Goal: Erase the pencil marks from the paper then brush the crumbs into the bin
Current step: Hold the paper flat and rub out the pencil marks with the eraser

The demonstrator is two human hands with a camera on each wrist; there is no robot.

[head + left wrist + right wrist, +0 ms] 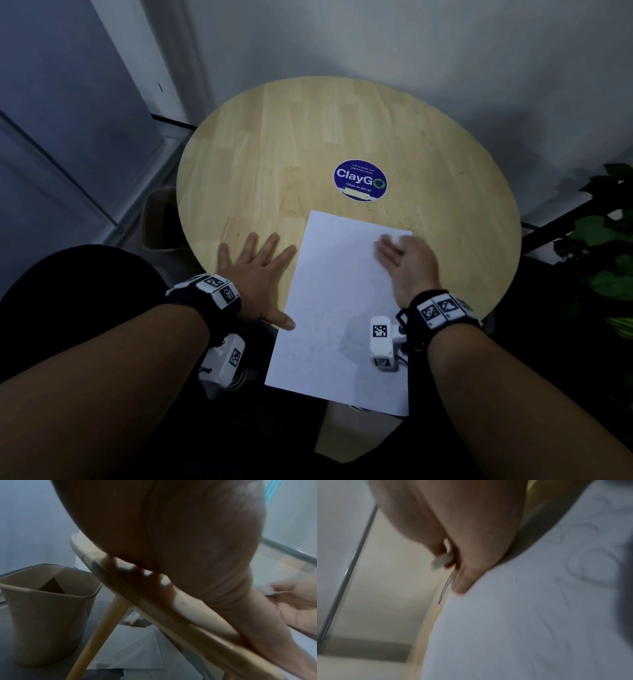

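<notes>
My left hand (255, 274) lies flat on the round wooden tabletop (274, 137), fingers spread and straight, its thumb touching the left edge of the paper (339, 308). It holds nothing. The white sheet lies near me, its near end hanging past the tabletop's rim, with faint pencil marks (590, 555) visible in the right wrist view. My right hand (407, 263) rests on the sheet's far right corner, fingers extended along the paper, with a small white eraser (441, 561) pinched between thumb and fingers. Dark crumbs (394, 212) speckle the wood just beyond the sheet, near a blue ClayGo sticker (360, 179). The beige bin (46, 608) stands on the floor to the left, beside the tabletop's edge.
</notes>
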